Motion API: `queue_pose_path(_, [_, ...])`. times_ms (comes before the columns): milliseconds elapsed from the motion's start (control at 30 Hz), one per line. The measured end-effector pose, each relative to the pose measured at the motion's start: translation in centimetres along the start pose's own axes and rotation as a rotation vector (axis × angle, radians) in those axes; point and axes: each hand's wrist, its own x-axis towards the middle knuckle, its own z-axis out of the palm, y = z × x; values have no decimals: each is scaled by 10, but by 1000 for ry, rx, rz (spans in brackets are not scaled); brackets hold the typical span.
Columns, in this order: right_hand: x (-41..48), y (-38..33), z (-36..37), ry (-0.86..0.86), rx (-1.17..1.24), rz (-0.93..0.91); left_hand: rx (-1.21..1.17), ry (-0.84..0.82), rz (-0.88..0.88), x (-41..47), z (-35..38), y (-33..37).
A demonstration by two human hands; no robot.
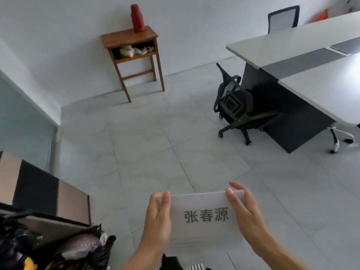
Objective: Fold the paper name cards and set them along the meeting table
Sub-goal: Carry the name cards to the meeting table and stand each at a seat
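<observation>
A white paper name card [202, 217] with three dark printed characters is held flat in front of me, low in the view, above the tiled floor. My left hand [158, 217] grips its left edge, thumb on top. My right hand [246, 215] grips its right edge, fingers curled over the far corner. More sheets seem stacked beneath it; the lower edges look layered. The long grey-and-white meeting table [303, 47] stands at the upper right, some way off from my hands.
A black office chair [236, 106] is tucked at the table's near end, with another chair [283, 17] behind the table. A small wooden stand [134, 53] with a red flask [137, 18] is against the far wall. Dark bags and boards [48, 230] crowd the lower left.
</observation>
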Motion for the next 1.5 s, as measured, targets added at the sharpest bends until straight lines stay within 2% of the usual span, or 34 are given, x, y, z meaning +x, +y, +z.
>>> queue_pose_path(267, [113, -21, -68, 200, 80, 32, 119, -187, 35, 124, 122, 57])
queue_pose_path(500, [205, -60, -139, 481, 137, 43, 226, -481, 99, 220, 244, 141])
queue_pose_path(600, [232, -66, -175, 581, 186, 77, 279, -632, 97, 248, 302, 163])
queue_pose_path(767, [286, -66, -244, 694, 269, 113, 338, -772, 113, 281, 411, 186])
queue_pose_path(933, [362, -66, -341, 711, 313, 123, 378, -786, 120, 308, 532, 210])
queue_pose_path(1167, [460, -109, -475, 658, 336, 107, 337, -736, 145, 337, 672, 265])
queue_pose_path(1333, [524, -128, -537, 657, 393, 97, 313, -711, 155, 369, 750, 294])
queue_pose_path(1500, [593, -122, -589, 723, 442, 160, 287, -793, 115, 421, 838, 314])
